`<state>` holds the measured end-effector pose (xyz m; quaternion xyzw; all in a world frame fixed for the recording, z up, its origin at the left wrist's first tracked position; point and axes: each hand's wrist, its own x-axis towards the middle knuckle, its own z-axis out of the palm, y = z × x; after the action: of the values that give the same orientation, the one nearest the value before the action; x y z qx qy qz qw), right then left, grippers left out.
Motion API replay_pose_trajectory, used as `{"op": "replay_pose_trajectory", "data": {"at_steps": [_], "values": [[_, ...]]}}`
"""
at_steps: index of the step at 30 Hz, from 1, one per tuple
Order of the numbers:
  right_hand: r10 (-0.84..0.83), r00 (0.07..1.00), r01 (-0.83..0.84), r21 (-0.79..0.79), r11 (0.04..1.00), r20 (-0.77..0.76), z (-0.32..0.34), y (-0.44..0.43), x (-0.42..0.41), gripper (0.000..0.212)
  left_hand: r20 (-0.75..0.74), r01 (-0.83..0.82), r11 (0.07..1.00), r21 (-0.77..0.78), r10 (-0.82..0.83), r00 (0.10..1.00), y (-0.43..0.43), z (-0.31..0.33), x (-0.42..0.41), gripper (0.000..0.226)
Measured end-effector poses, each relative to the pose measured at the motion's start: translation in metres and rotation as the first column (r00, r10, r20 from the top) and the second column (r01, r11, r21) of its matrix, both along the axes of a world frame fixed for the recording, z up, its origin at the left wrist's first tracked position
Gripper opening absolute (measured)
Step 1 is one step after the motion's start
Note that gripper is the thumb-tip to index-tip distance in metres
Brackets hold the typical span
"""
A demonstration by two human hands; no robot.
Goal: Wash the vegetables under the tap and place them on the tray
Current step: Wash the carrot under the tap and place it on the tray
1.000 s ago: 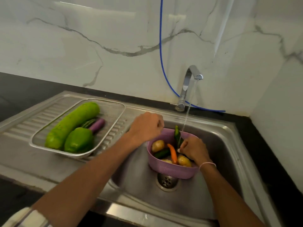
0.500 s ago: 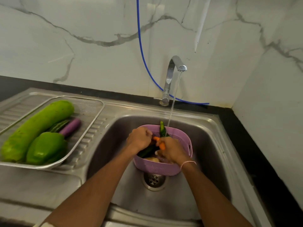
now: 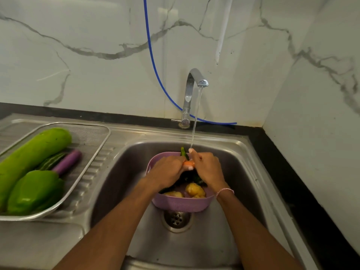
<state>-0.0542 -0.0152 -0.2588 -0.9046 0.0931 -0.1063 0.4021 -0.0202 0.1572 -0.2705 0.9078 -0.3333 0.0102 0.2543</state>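
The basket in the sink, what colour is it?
The basket is light purple; the head view shows it.

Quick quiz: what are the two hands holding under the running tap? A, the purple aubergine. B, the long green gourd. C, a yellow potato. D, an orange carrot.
D: the left hand and right hand both grip the orange carrot under the stream from the curved steel tap, above the round purple plastic basket.
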Motion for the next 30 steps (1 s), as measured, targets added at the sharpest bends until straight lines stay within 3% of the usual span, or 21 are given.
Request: {"op": "replay_pose_trajectory", "data": {"at_steps": [2, 4, 7, 9, 11, 14, 16, 22, 27, 30], "values": [[-0.093, 0.996, 0.094, 0.099, 0.991, -0.015, 0.007, 0.002, -0.001, 0.059, 0.051, -0.010, 1.000, 0.016, 0.009, 0.999, -0.003, 0.007, -0.002, 0.075], [-0.124, 0.992, 0.125, 0.303, 0.945, -0.023, 0.009, 0.006, -0.004, 0.048, 0.091, -0.057, 0.998, 0.004, 0.056, 0.994, -0.004, 0.012, -0.002, 0.078], [-0.053, 0.998, 0.062, 0.634, 0.771, -0.033, 0.010, 0.009, -0.005, 0.034, 0.057, -0.115, 0.991, -0.072, 0.119, 0.991, -0.002, 0.007, 0.004, 0.075], [0.025, 1.000, -0.009, 0.720, 0.694, -0.011, 0.007, 0.010, -0.003, 0.027, -0.044, -0.067, 0.994, -0.081, 0.063, 0.997, -0.001, 0.000, 0.007, 0.058], [0.044, 0.999, -0.030, 0.747, 0.665, 0.002, 0.003, 0.010, 0.002, 0.025, -0.110, -0.007, 1.000, -0.009, 0.006, 0.994, -0.002, -0.004, 0.005, 0.029], [0.024, 1.000, -0.024, 0.723, 0.690, 0.011, -0.002, 0.010, 0.006, 0.023, -0.150, -0.008, 0.999, 0.052, 0.016, 0.989, -0.004, -0.005, 0.003, 0.053], [0.022, 1.000, -0.025, 0.716, 0.697, 0.013, -0.002, 0.009, 0.008, 0.026, -0.135, 0.000, 0.999, 0.052, 0.007, 0.991, -0.005, -0.004, 0.002, 0.057], [0.007, 1.000, -0.010, 0.738, 0.675, 0.008, 0.003, 0.012, 0.003, 0.027, -0.061, 0.021, 0.998, -0.059, -0.025, 0.998, -0.009, -0.002, -0.001, 0.023], [0.017, 1.000, -0.007, 0.742, 0.670, -0.006, 0.003, 0.015, 0.002, 0.027, -0.026, -0.057, 0.997, -0.048, 0.056, 0.998, -0.007, 0.007, -0.005, 0.052], [0.068, 0.997, -0.015, 0.812, 0.584, -0.030, 0.006, 0.016, 0.002, 0.023, -0.046, -0.138, 0.989, -0.053, 0.136, 0.990, -0.009, 0.013, -0.007, 0.063]]}}
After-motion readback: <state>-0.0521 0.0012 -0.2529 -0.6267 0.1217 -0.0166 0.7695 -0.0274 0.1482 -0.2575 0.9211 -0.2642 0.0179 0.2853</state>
